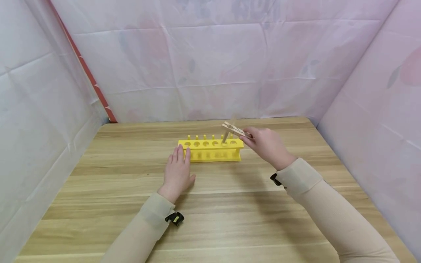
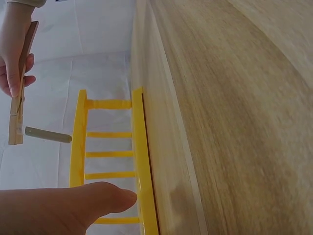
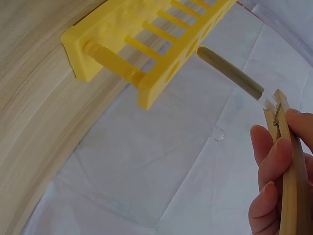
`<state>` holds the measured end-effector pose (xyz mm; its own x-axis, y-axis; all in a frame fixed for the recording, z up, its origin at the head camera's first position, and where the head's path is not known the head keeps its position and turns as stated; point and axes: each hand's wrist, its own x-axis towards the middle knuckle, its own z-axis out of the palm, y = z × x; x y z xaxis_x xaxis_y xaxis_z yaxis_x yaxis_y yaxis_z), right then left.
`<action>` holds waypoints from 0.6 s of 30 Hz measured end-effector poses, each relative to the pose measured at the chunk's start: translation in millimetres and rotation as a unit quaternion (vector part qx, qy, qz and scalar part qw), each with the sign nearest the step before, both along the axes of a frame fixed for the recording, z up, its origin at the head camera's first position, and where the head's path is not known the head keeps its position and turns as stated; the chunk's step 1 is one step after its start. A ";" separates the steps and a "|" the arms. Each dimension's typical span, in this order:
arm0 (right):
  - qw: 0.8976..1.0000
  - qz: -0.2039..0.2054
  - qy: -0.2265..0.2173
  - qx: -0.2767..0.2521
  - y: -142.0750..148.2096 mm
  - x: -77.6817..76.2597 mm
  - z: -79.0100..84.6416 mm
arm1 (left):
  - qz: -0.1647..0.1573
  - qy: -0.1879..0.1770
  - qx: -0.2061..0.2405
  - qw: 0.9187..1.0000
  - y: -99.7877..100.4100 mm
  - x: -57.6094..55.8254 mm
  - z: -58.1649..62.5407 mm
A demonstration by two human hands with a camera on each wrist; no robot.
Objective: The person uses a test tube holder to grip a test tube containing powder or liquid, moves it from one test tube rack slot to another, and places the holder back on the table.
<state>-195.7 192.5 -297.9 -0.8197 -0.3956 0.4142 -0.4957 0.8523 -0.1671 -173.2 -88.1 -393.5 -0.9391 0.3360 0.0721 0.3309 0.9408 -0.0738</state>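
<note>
Well apart from rack edge (image 1: 213, 148), right hand (image 1: 268, 146) grips clamp (image 1: 239, 130).

The rack (image 1: 210, 148) stands on the table (image 1: 131, 190) (tube (image 3: 230, 72) above it).

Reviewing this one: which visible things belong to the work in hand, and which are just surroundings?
In the work:
- yellow rack
- tube, end close to the rack
- wooden clamp, on the tube
- right hand, gripping the clamp
- left hand, at the rack

Surroundings:
- wooden table
- fabric backdrop
- red strip
</note>
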 end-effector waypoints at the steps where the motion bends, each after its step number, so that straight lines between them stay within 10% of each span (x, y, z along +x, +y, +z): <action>1: 1.000 0.000 0.001 0.001 -0.6 0.3 0.7 | 0.000 0.003 -0.001 1.000 -0.4 0.3 0.0; 18: 1.000 0.008 -0.004 0.005 -10.1 4.3 6.3 | 0.001 0.006 -0.011 1.000 -0.8 6.9 3.0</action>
